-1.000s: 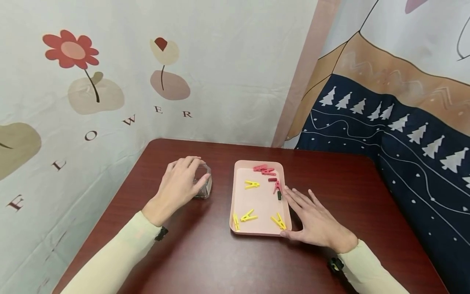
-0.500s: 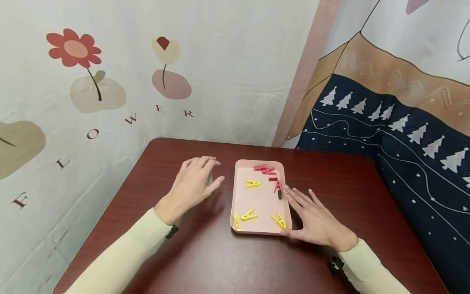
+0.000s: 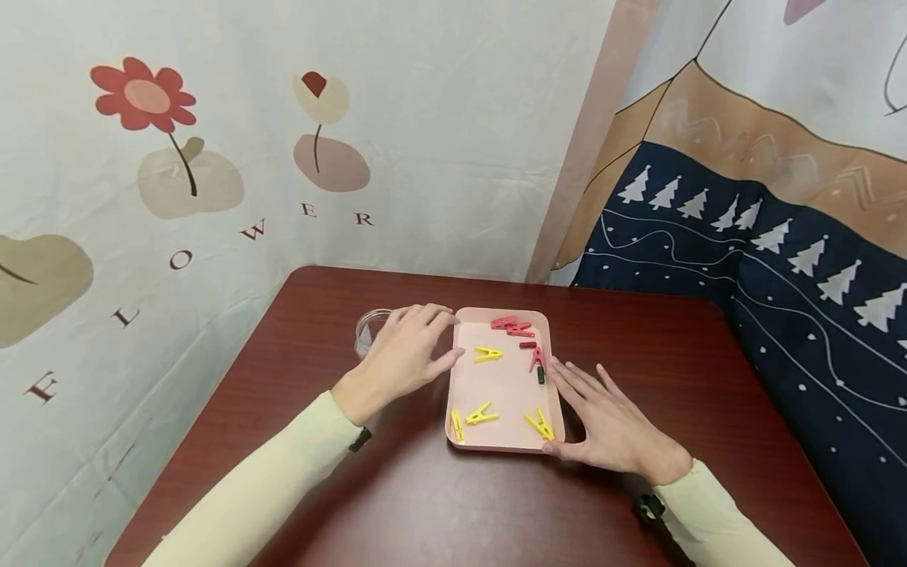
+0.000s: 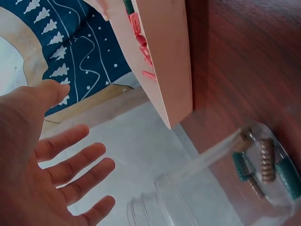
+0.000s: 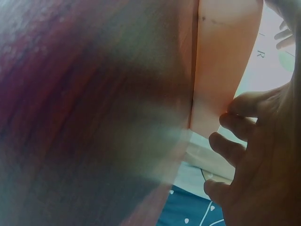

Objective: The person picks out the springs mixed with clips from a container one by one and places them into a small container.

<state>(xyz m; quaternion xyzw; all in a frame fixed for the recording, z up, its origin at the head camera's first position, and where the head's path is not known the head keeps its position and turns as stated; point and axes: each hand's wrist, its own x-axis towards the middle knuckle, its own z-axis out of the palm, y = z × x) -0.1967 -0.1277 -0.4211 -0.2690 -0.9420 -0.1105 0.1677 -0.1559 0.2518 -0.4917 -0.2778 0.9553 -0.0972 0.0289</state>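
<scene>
My left hand [image 3: 404, 350] hovers at the left rim of a pink tray [image 3: 496, 386], its fingers spread and holding nothing. Partly hidden behind it is a clear jar [image 3: 366, 337]; the left wrist view shows green [image 4: 288, 176] and brown ridged pieces [image 4: 267, 160] inside. My right hand [image 3: 612, 429] rests against the tray's right side, fingers on the wall and thumb at the near corner. Several yellow clothespins [image 3: 487, 354] lie scattered in the tray. Red clothespins [image 3: 520, 329] lie towards its far right, beside a dark red piece [image 3: 527, 345] and a dark green piece [image 3: 541, 375].
The brown tabletop [image 3: 439, 504] spreads around the tray and jar. A pale printed cloth [image 3: 439, 157] hangs behind and to the left. On the right hangs a dark blue cloth [image 3: 708, 260] with white trees.
My left hand has moved right, from over the jar to the tray's left rim, bringing the jar into sight behind it. My right hand stays at the tray's right side.
</scene>
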